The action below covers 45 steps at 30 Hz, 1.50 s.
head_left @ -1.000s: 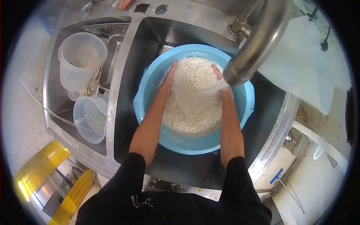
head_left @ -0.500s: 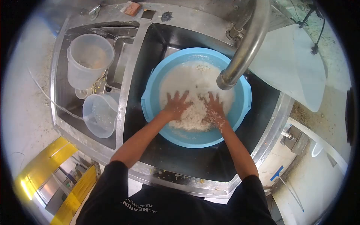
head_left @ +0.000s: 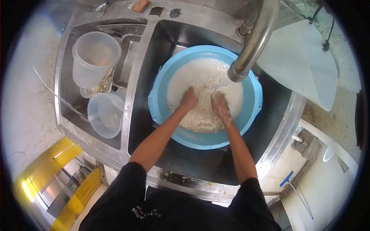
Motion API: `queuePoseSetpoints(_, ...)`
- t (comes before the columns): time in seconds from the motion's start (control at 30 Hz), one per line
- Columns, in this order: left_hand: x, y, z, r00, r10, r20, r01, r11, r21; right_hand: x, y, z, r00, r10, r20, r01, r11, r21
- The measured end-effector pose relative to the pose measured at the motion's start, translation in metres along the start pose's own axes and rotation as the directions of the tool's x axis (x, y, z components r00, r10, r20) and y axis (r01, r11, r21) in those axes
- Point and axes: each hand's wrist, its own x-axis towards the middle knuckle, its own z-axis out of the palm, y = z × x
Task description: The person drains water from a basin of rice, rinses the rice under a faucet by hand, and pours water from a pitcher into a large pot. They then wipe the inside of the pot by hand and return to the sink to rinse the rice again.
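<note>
A round light-blue basin [head_left: 158,111] sits in the dark right-hand sink. Cloudy whitish water covers pale grains [head_left: 202,122] that look like rice, heaped towards the basin's near side. My left hand [head_left: 189,100] dips into the water left of the middle, its fingertips hidden below the surface. To its right, my right hand [head_left: 220,106] is partly under the water too, with grains stuck to its back and wrist. The two hands are apart. What either one holds, if anything, is hidden by the cloudy water.
A metal faucet pipe [head_left: 256,42] hangs over the basin's far right side. The left sink holds a tall translucent bucket [head_left: 90,71] and a smaller clear container [head_left: 106,115]. A white sheet [head_left: 298,61] lies at the right. On the back rim rests a reddish block [head_left: 140,5].
Both hands have moved closer together and deeper into the water; their spread fingers no longer show clearly. Grains have shifted, and the whole view has moved slightly.
</note>
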Motion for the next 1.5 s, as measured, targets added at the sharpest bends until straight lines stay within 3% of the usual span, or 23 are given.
queuePoseSetpoints(0.03,-0.024,-0.009,0.000,0.975,0.209,-0.081,-0.195,0.969,0.151,0.001,-0.005,-0.041,0.979,0.180,0.101,-0.206,0.877,0.434)
queuePoseSetpoints(0.07,-0.043,-0.006,-0.012,0.911,0.390,-0.132,-0.369,0.916,0.155,0.008,-0.006,-0.089,0.978,0.181,0.101,-0.207,0.874,0.439)
queuePoseSetpoints(0.1,-0.053,0.010,-0.032,0.912,0.389,-0.131,-0.368,0.917,0.155,0.019,-0.003,-0.141,0.903,0.111,0.416,-0.249,0.923,0.294)
queuePoseSetpoints(0.13,-0.060,0.035,-0.059,0.949,0.264,0.173,-0.309,0.889,0.337,0.024,0.000,-0.164,0.719,0.074,0.691,-0.232,0.963,0.139)
queuePoseSetpoints(0.17,-0.065,0.049,-0.069,0.898,0.058,0.436,-0.298,0.810,0.506,0.020,0.001,-0.143,0.712,0.072,0.698,-0.231,0.963,0.136)
queuePoseSetpoints(0.27,-0.020,0.049,-0.036,0.701,-0.145,0.698,-0.247,0.869,0.429,0.019,0.010,-0.032,0.658,-0.013,0.753,-0.171,0.971,0.167)
queuePoseSetpoints(0.33,-0.008,0.030,-0.004,0.818,-0.063,0.571,-0.137,0.944,0.300,0.018,0.013,0.009,0.718,0.032,0.695,-0.189,0.971,0.150)
queuePoseSetpoints(0.43,0.011,0.010,0.033,0.999,-0.027,0.038,0.034,0.975,-0.218,0.039,-0.008,0.064,0.771,0.315,0.553,-0.441,0.891,0.106)
queuePoseSetpoints(0.57,0.049,0.037,0.009,0.876,-0.435,0.207,0.443,0.897,0.010,0.074,-0.013,0.061,0.733,0.417,0.537,-0.593,0.778,0.206)
queuePoseSetpoints(0.6,0.033,0.036,0.004,0.857,-0.451,0.248,0.500,0.844,-0.193,0.061,-0.015,0.049,0.819,0.363,0.445,-0.506,0.822,0.261)
queuePoseSetpoints(0.67,0.012,-0.017,0.025,0.966,0.043,-0.257,-0.007,0.990,0.138,0.021,-0.019,0.010,0.969,0.180,0.169,-0.233,0.890,0.393)
queuePoseSetpoints(0.7,-0.012,-0.071,0.056,0.644,0.696,-0.318,-0.253,0.586,0.770,0.006,-0.017,-0.027,0.957,0.138,0.254,-0.243,0.860,0.448)
queuePoseSetpoints(0.73,-0.037,-0.059,0.019,0.859,0.508,-0.072,-0.375,0.717,0.588,0.009,-0.008,-0.084,0.889,0.102,0.447,-0.293,0.876,0.382)
queuePoseSetpoints(0.77,-0.057,-0.028,-0.026,0.919,0.310,0.243,-0.383,0.847,0.368,0.013,-0.001,-0.124,0.780,0.072,0.622,-0.326,0.895,0.306)
queuePoseSetpoints(0.9,-0.076,0.048,-0.070,0.918,0.127,0.376,-0.343,0.730,0.591,-0.004,-0.010,-0.107,0.757,0.027,0.652,-0.052,0.998,0.020)
queuePoseSetpoints(0.97,-0.039,0.065,-0.052,0.594,-0.360,0.719,-0.284,0.743,0.606,-0.009,-0.024,-0.027,0.615,0.078,0.785,-0.164,0.986,0.030)
queuePoseSetpoints(1.07,-0.039,0.065,-0.035,0.620,-0.419,0.663,-0.032,0.831,0.555,-0.014,-0.040,0.024,0.575,0.310,0.758,-0.560,0.824,0.088)
queuePoseSetpoints(1.17,-0.008,0.032,0.019,0.816,-0.471,0.335,0.378,0.874,0.306,0.002,-0.029,0.077,0.424,0.331,0.843,-0.794,0.584,0.170)
queuePoseSetpoints(1.23,0.033,0.005,0.034,0.883,-0.437,0.171,0.433,0.899,0.062,0.030,-0.010,0.032,0.567,0.306,0.765,-0.779,0.501,0.378)
queuePoseSetpoints(1.3,0.018,0.009,-0.013,0.923,-0.191,0.334,0.292,0.912,-0.288,0.016,-0.007,-0.036,0.702,0.270,0.659,-0.710,0.336,0.619)
queuePoseSetpoints(1.33,0.001,0.020,-0.047,0.952,-0.143,0.272,0.156,0.987,-0.027,0.011,-0.005,-0.064,0.739,0.266,0.618,-0.673,0.272,0.688)
queuePoseSetpoints(1.4,-0.019,0.038,-0.086,0.972,-0.071,0.225,0.012,0.967,0.253,0.007,0.001,-0.097,0.769,0.478,0.424,-0.628,0.689,0.362)
queuePoseSetpoints(1.5,-0.043,0.043,-0.101,0.844,-0.396,0.362,0.207,0.863,0.461,-0.029,-0.013,-0.092,0.770,0.423,0.478,-0.573,0.787,0.227)
